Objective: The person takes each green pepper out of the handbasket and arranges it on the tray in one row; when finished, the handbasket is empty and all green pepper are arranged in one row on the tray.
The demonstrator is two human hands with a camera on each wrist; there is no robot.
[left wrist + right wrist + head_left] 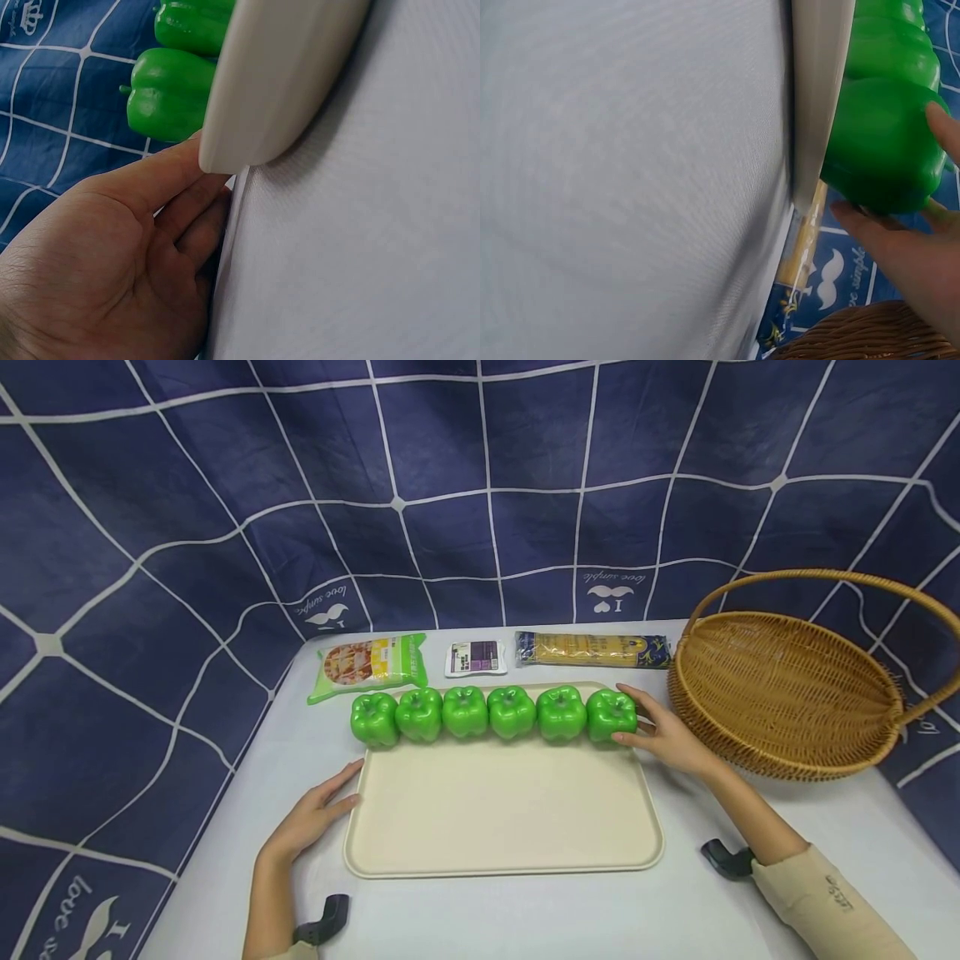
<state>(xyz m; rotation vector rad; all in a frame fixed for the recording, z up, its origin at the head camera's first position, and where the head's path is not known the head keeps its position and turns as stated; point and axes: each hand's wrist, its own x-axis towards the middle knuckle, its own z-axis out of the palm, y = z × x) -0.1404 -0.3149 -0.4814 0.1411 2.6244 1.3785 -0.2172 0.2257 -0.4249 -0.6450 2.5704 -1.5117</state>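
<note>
Several green bell peppers (512, 711) stand side by side along the far edge of a cream tray (502, 810). At the right end of that row, my right hand (663, 735) grips the last bell pepper (611, 717), thumb on its near side and fingers round its far side. In the right wrist view the fingertips lie against the same pepper's glossy skin (885, 142). My left hand (311, 818) rests at the tray's left edge with fingers extended, holding nothing. The left wrist view shows its fingers (180, 176) right beside the tray rim (225, 97).
A wicker basket (787, 693) with a tall handle stands at the right, close to my right hand. Behind the tray lie a green food packet (371, 664), a small white-and-purple packet (476, 657) and a long pasta pack (592, 649). A dark blue checked cloth (442, 535) hangs behind.
</note>
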